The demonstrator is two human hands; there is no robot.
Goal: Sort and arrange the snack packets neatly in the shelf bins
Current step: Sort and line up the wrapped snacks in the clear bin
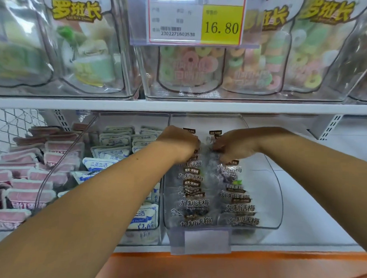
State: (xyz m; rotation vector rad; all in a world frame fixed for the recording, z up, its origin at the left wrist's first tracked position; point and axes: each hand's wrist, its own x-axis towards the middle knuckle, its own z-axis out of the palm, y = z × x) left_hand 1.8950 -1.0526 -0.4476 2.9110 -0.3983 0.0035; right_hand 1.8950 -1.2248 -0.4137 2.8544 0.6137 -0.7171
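A clear plastic bin (277, 202) on the lower shelf holds two rows of transparent plum packets (216, 194) with white and brown lettering. Both my hands reach into the back of this bin. My left hand (179, 144) curls over the top of the left row, fingers closed on packets there. My right hand (233, 143) does the same on the right row. The fingertips are buried among the packets, so the exact grip is hidden.
To the left stands a bin of white-and-blue packets (113, 155), then one of pink packets (29, 173). The upper shelf (179, 106) carries clear bins of ring candy bags and a price tag (196, 18). Bare white shelf lies to the right.
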